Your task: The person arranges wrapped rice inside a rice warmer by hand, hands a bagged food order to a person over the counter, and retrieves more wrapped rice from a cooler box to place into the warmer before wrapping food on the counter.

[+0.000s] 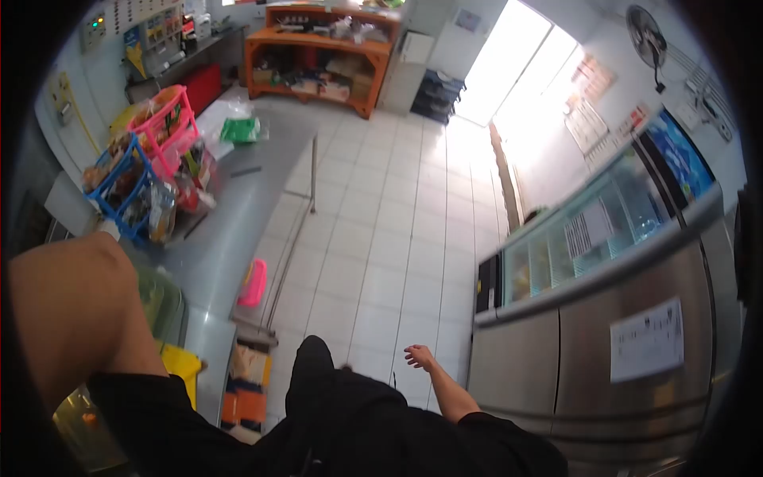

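My right hand (419, 358) hangs low over the white tiled floor (373, 262), with its fingers apart and nothing held in them. It is between the steel worktable (266, 151) and the stainless-steel fridge (517, 358), touching neither. At the left edge my left arm is bent, its elbow raised above the end of the worktable; the hand itself is out of the frame. Near that elbow stand a blue basket (125, 208) and a pink basket (163, 119), both filled with bagged items.
A green packet (240, 129) lies on the worktable. Below it are a pink container (253, 283) and an open box. An orange shelf unit (318, 48) stands at the back, beside stacked dark crates (437, 95) and a bright doorway. A glass-door display cooler (588, 226) is at the right.
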Demonstrator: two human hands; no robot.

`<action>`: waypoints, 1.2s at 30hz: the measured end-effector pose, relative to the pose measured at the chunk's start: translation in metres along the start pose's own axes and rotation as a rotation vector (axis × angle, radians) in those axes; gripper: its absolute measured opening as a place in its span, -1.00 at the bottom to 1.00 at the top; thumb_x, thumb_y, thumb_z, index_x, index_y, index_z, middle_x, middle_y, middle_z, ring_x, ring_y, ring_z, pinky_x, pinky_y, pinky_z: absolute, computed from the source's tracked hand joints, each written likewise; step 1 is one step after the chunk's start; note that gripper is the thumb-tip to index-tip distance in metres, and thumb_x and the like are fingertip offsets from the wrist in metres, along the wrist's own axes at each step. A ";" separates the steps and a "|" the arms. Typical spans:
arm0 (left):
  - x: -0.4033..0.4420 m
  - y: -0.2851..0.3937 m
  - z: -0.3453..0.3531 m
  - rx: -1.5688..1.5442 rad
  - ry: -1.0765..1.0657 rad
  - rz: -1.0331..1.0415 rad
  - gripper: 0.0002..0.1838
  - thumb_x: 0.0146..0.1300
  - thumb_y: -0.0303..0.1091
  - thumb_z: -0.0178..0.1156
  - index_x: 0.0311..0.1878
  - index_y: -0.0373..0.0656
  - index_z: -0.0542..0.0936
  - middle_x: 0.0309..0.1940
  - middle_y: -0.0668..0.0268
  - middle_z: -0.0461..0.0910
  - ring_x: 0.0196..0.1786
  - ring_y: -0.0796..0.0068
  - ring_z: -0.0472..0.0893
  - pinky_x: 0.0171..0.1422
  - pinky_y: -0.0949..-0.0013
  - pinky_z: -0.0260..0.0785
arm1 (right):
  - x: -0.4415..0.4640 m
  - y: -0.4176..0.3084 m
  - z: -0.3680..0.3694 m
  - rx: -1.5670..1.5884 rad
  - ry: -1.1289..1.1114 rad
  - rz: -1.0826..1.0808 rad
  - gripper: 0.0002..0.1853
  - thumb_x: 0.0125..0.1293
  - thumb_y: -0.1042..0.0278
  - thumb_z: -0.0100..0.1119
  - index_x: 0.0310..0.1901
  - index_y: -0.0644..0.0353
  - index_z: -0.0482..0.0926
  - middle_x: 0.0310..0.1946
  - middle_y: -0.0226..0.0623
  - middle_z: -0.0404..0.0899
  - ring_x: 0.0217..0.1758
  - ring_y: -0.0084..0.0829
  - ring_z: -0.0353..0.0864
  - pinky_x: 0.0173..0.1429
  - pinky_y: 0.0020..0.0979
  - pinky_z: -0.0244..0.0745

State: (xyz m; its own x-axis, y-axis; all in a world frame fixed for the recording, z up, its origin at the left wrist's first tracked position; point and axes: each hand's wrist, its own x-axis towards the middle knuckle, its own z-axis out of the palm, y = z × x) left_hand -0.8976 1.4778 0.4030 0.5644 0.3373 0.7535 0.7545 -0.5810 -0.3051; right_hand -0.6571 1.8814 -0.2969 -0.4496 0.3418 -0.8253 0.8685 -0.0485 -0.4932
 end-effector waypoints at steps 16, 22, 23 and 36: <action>-0.210 -0.524 0.002 -0.049 -0.075 -0.085 -0.39 0.50 0.13 -0.11 0.30 -0.23 0.42 0.15 0.12 0.56 0.21 0.17 0.50 0.25 0.12 0.30 | 0.244 -0.345 -0.085 0.207 0.030 0.240 -0.62 0.42 0.18 0.06 0.15 0.18 0.59 -0.19 -0.19 0.70 -0.21 -0.32 0.69 -0.19 -0.22 0.56; -0.281 -0.709 0.018 -0.057 -0.099 -0.045 -0.37 0.48 0.17 -0.10 0.29 -0.21 0.42 0.13 0.09 0.56 0.18 0.12 0.51 0.22 0.08 0.32 | 0.355 -0.420 -0.110 0.179 -0.053 0.299 -0.60 0.39 0.15 0.09 0.15 0.18 0.57 -0.15 -0.18 0.67 -0.20 -0.24 0.68 -0.15 -0.13 0.56; -0.293 -0.739 0.021 -0.064 -0.110 -0.050 -0.37 0.48 0.17 -0.10 0.29 -0.21 0.42 0.13 0.09 0.56 0.18 0.11 0.51 0.22 0.07 0.32 | 0.381 -0.437 -0.121 0.151 -0.058 0.298 -0.60 0.38 0.15 0.10 0.15 0.18 0.57 -0.14 -0.18 0.67 -0.20 -0.23 0.68 -0.14 -0.12 0.56; -0.618 -1.132 0.121 -0.448 0.606 -0.801 -0.32 0.44 0.26 -0.07 0.27 -0.19 0.40 0.08 0.02 0.57 0.14 0.00 0.52 0.15 -0.02 0.36 | 0.744 -1.084 -0.305 0.019 0.035 -0.160 -0.61 0.37 0.09 0.12 0.10 0.16 0.57 -0.14 -0.13 0.69 -0.27 -0.24 0.68 -0.19 -0.12 0.56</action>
State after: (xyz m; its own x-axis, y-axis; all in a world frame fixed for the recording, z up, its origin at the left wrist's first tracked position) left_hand -2.0601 2.0174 0.2123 -0.3848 0.3885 0.8372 0.5698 -0.6136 0.5466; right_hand -1.8693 2.4747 -0.2922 -0.5737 0.3794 -0.7259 0.7824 -0.0083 -0.6227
